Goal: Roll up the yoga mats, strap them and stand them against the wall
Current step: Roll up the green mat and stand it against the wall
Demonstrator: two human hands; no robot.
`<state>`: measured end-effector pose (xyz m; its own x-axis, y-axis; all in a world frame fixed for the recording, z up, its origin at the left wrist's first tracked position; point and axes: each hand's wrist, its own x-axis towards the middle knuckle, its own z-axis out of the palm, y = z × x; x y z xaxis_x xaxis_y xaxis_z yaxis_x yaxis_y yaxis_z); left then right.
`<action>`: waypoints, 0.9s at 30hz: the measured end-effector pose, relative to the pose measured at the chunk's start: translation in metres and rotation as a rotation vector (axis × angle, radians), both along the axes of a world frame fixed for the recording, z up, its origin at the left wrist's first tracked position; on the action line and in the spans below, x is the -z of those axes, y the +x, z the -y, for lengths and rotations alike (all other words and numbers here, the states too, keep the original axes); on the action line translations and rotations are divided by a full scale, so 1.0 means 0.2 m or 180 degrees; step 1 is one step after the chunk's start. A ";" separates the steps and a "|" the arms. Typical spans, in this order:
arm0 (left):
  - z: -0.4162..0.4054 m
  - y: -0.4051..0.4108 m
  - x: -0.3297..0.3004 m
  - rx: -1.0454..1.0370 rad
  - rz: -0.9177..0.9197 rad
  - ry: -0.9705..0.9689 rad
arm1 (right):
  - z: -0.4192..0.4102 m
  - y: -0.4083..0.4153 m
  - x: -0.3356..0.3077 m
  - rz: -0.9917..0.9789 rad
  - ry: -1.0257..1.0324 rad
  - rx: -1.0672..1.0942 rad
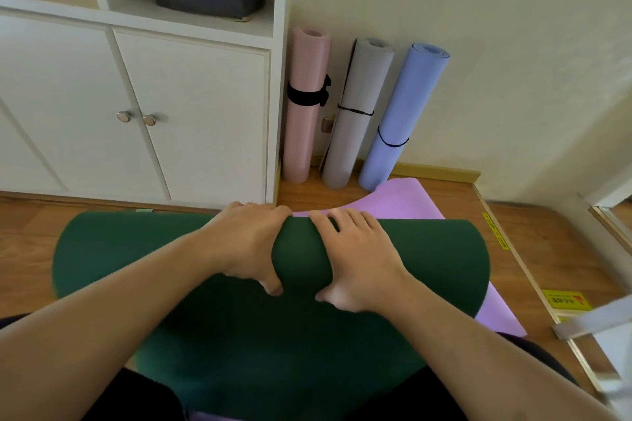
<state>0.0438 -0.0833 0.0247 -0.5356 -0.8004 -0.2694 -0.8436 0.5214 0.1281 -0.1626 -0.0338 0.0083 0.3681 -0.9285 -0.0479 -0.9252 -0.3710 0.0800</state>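
Centre of frame: dark green mat [410, 260], partly rolled and lying crosswise over a lilac mat [407, 198] on the wood floor, with the left hand [246, 246] and right hand [355, 263] side by side on the roll, fingers curled over its far edge and thumbs tucked under its near side. Upper centre: pink mat [307, 133], grey mat [355, 133] and blue mat [400, 120], each rolled, banded in black and leaning against the wall beside a white cabinet [191, 106].
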 end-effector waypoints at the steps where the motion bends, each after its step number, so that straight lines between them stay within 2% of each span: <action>1: 0.00 0.01 0.00 -0.0014 0.0027 0.0013 | 0.00 0.00 0.00 0.0025 -0.0033 -0.0045; 4: -0.03 0.01 0.02 -0.0058 0.0129 -0.0150 | 0.02 0.00 0.02 0.0027 -0.0119 -0.0118; 7: -0.07 -0.02 0.06 0.0009 0.0282 -0.0614 | 0.05 -0.01 0.00 0.0133 -0.0099 -0.0019; 9: -0.08 -0.05 0.08 0.0035 0.0279 -0.0934 | 0.06 -0.02 -0.02 0.0216 -0.0054 0.0067; 11: -0.07 -0.06 0.10 0.0083 0.0193 -0.1003 | 0.06 -0.03 -0.03 0.0250 0.0009 0.0115; 16: -0.03 -0.04 0.06 0.0099 0.0061 -0.0691 | 0.00 -0.01 -0.05 0.0339 -0.0005 0.0085; 19: 0.01 -0.01 0.00 -0.0050 -0.0025 -0.0342 | -0.03 0.01 -0.07 -0.0015 -0.0193 -0.0039; 22: 0.02 0.00 -0.05 -0.0137 -0.0102 0.0026 | -0.02 0.01 -0.05 -0.0327 -0.0003 -0.0041; 27: 0.00 0.02 -0.06 -0.0158 -0.0070 0.0431 | -0.01 0.01 0.00 -0.0148 0.0072 -0.0127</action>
<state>0.0470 -0.0829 0.0358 -0.5030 -0.7833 -0.3653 -0.8643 0.4557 0.2130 -0.1598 -0.0310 0.0081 0.4017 -0.9117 -0.0865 -0.9052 -0.4096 0.1137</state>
